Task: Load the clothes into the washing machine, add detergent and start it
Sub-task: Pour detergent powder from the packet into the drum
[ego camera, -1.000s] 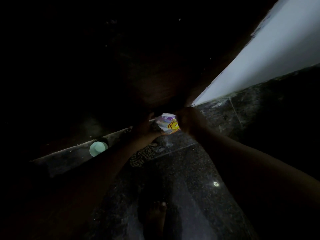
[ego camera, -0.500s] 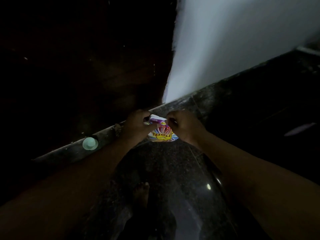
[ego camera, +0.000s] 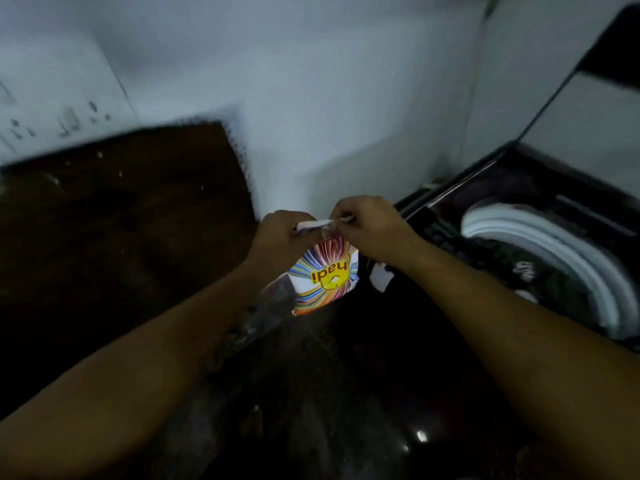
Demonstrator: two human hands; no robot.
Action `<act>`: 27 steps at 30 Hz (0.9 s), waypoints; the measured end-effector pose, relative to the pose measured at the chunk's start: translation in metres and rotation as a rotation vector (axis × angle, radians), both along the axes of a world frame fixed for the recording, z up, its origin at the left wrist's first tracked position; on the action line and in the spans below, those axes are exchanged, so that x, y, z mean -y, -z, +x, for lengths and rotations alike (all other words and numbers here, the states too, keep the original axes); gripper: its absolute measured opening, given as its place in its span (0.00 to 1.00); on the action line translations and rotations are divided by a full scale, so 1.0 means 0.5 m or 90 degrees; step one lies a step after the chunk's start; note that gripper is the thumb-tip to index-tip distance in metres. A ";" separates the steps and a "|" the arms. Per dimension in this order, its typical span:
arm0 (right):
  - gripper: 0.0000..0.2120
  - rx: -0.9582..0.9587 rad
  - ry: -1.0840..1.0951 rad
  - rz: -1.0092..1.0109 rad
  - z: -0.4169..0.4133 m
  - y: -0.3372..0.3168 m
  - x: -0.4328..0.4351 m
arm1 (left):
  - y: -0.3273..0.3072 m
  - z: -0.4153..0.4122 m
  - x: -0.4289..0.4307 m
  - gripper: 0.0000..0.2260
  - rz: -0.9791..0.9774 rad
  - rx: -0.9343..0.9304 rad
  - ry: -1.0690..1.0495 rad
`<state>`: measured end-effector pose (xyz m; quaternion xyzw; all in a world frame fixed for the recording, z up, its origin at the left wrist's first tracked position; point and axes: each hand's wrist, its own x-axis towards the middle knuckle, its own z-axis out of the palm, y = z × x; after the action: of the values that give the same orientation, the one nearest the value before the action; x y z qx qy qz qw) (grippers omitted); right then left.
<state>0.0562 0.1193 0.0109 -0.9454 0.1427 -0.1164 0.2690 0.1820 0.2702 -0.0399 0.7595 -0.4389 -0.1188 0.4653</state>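
Left hand: we are clenching our left hand (ego camera: 280, 237) round the left end of the white top strip of the detergent packet (ego camera: 323, 275), fingers curled over it.
Right hand: we are pinching the right end of the same strip with our right hand (ego camera: 370, 226), thumb and fingertips closing on it, the two hands almost touching.
Detergent packet: it is hanging at six o'clock of both hands, between our wrists, in the air above the floor (ego camera: 346, 393); its rayed, many-coloured face with a yellow badge is facing us, the lettering upside down.
Washing machine: the washing machine (ego camera: 554, 244) is standing at three o'clock of the hands, just beyond our right forearm, its white tub ring showing.
Lid: the lid (ego camera: 588, 109) is standing raised at two o'clock.
Tub contents: we are seeing only dark, blurred shapes and cannot tell what they are.
Wall: a pale wall (ego camera: 346, 98) is filling twelve o'clock.
Brown panel: a dark brown panel (ego camera: 138, 220) is lying at nine o'clock.
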 end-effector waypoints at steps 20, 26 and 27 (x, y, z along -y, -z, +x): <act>0.29 0.459 0.471 0.788 -0.538 -0.194 0.120 | -0.606 -0.463 0.335 0.14 -0.193 0.133 0.184; 0.30 0.925 0.386 0.938 -0.656 -0.183 0.130 | -0.611 -0.627 0.418 0.12 -0.204 -0.007 0.296; 0.30 0.955 0.357 0.941 -0.669 -0.175 0.128 | -0.607 -0.651 0.429 0.11 -0.201 -0.052 0.314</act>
<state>-0.2782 0.0553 0.0986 -0.1724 0.1876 -0.6062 0.7534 -0.1436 0.0557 0.2634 0.5426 -0.6041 -0.1895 0.5521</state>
